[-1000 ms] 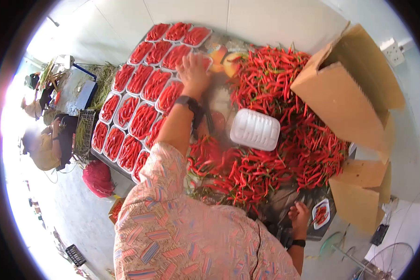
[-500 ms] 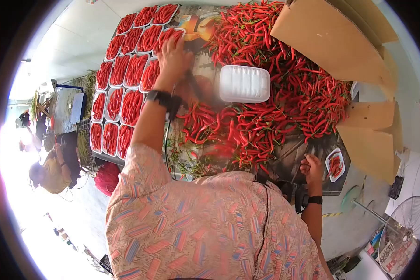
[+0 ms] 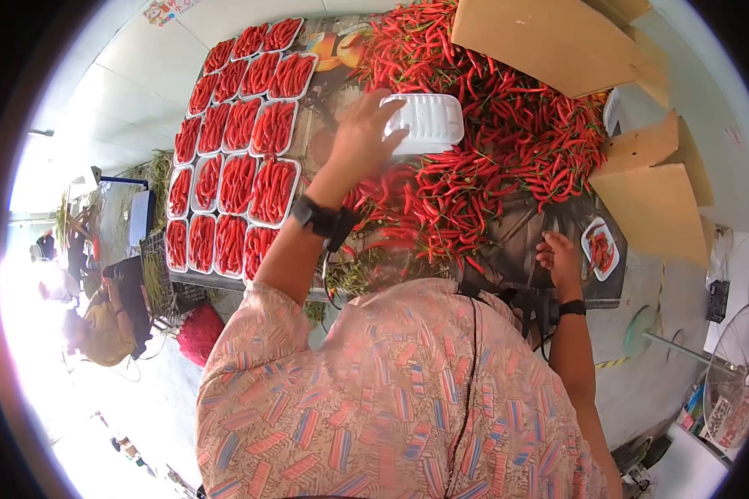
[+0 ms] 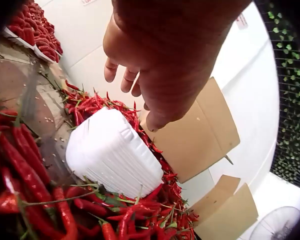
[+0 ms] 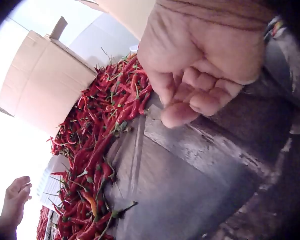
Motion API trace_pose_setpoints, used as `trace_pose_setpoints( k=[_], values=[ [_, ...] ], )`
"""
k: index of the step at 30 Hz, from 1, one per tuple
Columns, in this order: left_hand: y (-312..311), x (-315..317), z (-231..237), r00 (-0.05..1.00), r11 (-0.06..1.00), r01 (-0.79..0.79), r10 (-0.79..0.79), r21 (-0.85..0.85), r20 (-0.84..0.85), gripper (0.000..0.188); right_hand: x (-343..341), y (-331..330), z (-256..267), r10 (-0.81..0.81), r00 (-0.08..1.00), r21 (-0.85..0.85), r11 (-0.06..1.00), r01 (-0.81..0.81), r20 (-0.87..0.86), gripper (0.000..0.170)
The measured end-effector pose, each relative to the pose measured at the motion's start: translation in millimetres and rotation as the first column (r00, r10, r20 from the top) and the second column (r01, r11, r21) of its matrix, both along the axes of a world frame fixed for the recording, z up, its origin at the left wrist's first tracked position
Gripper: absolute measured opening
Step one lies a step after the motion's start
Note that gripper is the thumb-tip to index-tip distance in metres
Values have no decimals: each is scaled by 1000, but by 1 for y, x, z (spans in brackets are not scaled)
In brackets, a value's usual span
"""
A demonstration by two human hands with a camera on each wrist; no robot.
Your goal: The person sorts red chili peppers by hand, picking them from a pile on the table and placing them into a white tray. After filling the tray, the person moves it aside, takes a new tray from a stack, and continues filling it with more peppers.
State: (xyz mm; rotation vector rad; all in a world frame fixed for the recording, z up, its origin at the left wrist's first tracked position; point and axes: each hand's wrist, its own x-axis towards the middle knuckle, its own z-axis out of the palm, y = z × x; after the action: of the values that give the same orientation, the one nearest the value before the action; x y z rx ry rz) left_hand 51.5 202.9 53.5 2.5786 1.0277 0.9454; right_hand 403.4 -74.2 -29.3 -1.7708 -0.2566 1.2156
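Note:
My left hand point(image 3: 359, 140) reaches over a stack of white plastic trays point(image 3: 433, 125), thumb and fingers spread at its near end. The left wrist view shows the hand point(image 4: 162, 75) just above the stacked trays point(image 4: 112, 150), fingers bent downward and nothing held. The stack is upside down, ribbed bases up, among loose red chili peppers point(image 3: 441, 204). At the near right of the table, my right hand point(image 3: 561, 256) hangs with loosely curled fingers and holds nothing. Beside it lies a small white tray point(image 3: 609, 268) with a few chilies.
Rows of chili-filled trays point(image 3: 273, 190) cover the table's left side. Cardboard boxes point(image 3: 549, 41) border the chili heap at the back and right. A standing fan point(image 3: 736, 374) is at the far right. Another person point(image 3: 108, 324) sits beyond the left edge.
My left hand has left a filled tray in the back rows and moved right to the white tray stack. The head view has shifted; my right hand keeps its loose pose.

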Motion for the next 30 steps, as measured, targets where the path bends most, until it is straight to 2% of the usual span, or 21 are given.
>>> trace_pose_setpoints(
  k=[5,8,12,13,14,15,16,18,19,21,22,24,25,30],
  values=[
    [13,27,-6,983,995,95,-92,12,-157,58,-3,0,-2,15,997,8,1000,-16,79,20],
    [19,34,-9,960,994,109,-111,-22,-256,58,-3,0,-6,1,995,15,1000,-3,101,19],
    [29,35,-10,953,988,153,-148,-4,-263,59,-16,15,1,61,979,-45,998,-53,194,19],
    [28,34,-7,949,987,155,-163,-49,-268,59,-21,21,-3,183,896,52,974,-222,405,21],
    [29,34,-4,945,983,156,-177,-95,-274,59,-26,27,-7,260,752,106,911,-399,606,23],
    [33,34,-9,951,983,176,-184,-55,-249,60,-44,38,20,324,617,12,879,-476,717,30],
    [35,33,-9,951,983,177,-183,-46,-250,60,-58,50,35,317,617,19,880,-475,720,30],
    [38,33,-8,948,974,193,-215,-115,-233,59,-80,74,54,348,364,-64,793,-606,864,34],
    [38,33,-6,948,975,196,-216,-109,-232,59,-90,85,62,343,363,-60,794,-605,866,34],
    [37,33,0,942,972,196,-224,-130,-251,57,-107,104,73,356,214,-103,692,-715,910,45],
    [37,33,3,934,968,196,-233,-156,-269,54,-113,112,73,354,213,-101,692,-715,911,45],
    [41,33,5,933,965,200,-240,-167,-270,54,-123,126,75,272,83,-106,615,-781,959,54],
    [42,33,5,930,962,205,-249,-182,-269,54,-126,131,81,388,34,-221,592,-775,921,62],
    [52,34,4,931,944,228,-284,-240,-231,58,-136,148,77,390,-22,-269,593,-759,921,69]
  ],
)
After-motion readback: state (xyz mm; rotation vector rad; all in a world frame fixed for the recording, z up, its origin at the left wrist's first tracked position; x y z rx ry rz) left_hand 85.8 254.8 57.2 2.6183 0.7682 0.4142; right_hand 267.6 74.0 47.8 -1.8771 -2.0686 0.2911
